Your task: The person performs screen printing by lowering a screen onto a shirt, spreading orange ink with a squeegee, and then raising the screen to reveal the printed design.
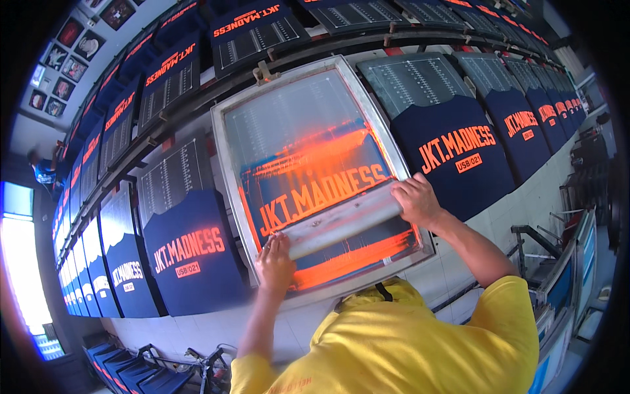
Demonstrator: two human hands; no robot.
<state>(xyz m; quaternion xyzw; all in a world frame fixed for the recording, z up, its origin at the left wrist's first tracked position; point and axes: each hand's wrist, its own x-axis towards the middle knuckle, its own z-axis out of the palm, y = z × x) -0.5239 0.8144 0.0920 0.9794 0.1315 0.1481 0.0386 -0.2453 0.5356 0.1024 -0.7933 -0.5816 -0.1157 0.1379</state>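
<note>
- Squeegee (344,220): a long pale blade, streaked with orange ink, lies across the lower half of the printing screen at the centre of the frame. It slopes from lower left to upper right.
- Left hand (275,262): at the centre of the frame, just below the middle. It is closed over the lower left end of the squeegee, fingers on the blade's top edge.
- Right hand (418,200): right of centre. It is clamped on the upper right end of the squeegee, fingers curled over the end. The blade therefore spans the gap between both hands.
- Printing screen (231,131): a pale rectangular frame with translucent mesh, tilted in the picture, occupying the centre. Orange ink is smeared across the mesh above and below the squeegee, and orange block lettering shows through on dark fabric beneath.
- Dark navy T-shirts (453,141): laid flat on a long row of boards running from lower left to upper right of the frame, on both sides of the screen. Each carries orange lettering; grey printed panels lie at their upper ends.
- Yellow shirt (407,348): the person's own garment, filling the lower centre and lower right.
- Framed pictures (65,59): on the wall at the upper left.
</note>
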